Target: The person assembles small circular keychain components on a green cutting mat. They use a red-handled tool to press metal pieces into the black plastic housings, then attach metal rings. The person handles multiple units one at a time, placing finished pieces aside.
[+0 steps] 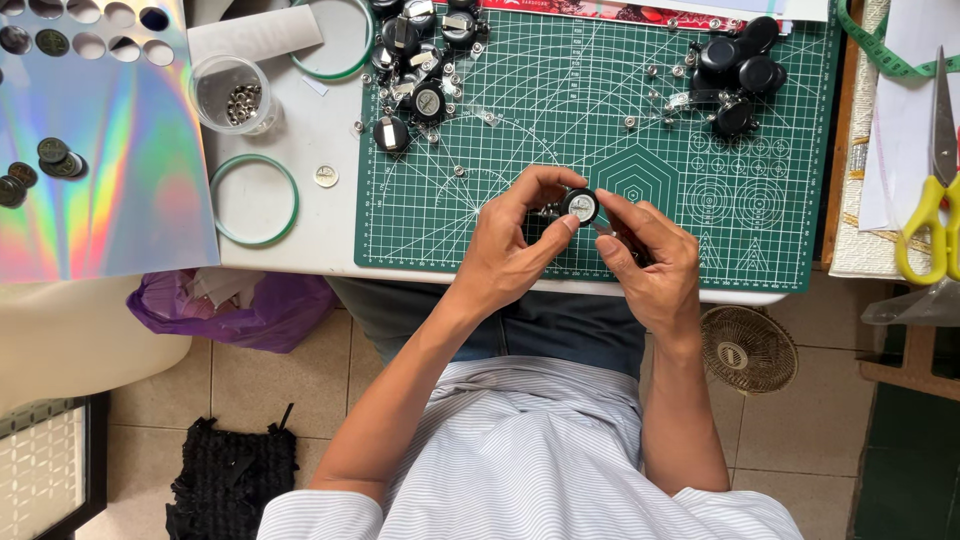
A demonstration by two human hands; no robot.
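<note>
Two hands meet over the near edge of the green cutting mat (600, 130), and between them sits one small round black disc (581, 206) with a pale silvery centre. The left hand (510, 245) pinches the disc by its rim, thumb on one side and fingers (545, 183) curled over the top; the right hand (650, 265) has its fingers closed around a thin, dark, tool-like piece whose kind cannot be told, and one fingertip touches the disc's edge. The disc looks light, stiff and smooth, probably plastic with a metal insert, so it is likely to slip from a loose grip. The rim seems the sound place to hold it, leaving the pale face free.

Farther out on the mat lie a heap of similar black discs (425, 60) with small metal bits, and another cluster of black caps (740, 65) to the right. Off the mat on the white tabletop (320, 130) stand a clear cup of metal eyelets (232, 95), two green-rimmed rings (254, 200) and a shiny rainbow sheet (100, 160). Yellow-handled scissors (935, 190) lie at the far right.
</note>
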